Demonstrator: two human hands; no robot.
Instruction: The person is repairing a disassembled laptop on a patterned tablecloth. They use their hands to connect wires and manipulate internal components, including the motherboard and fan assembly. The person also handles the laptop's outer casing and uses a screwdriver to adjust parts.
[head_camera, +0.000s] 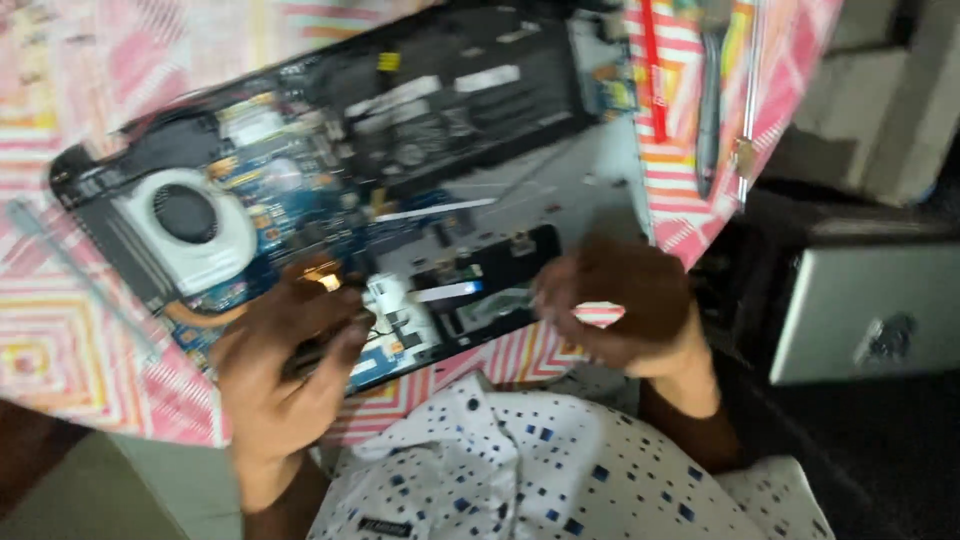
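The opened black laptop chassis with blue circuit board is lying across the frame's centre, long axis running lower left to upper right, while the left hand is curling onto its near edge, its contents indiscernible, and the right hand, loosely closed, is touching the black rectangular panel.

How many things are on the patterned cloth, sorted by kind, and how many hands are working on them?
Opened laptops with the inner boards showing: 1
Round cooling fans inside it: 1
Long thin tools at the cloth's far right: 2, blurred, so the count is rough
Hands at the laptop's near edge, left hand and right hand: 2
Total: 6
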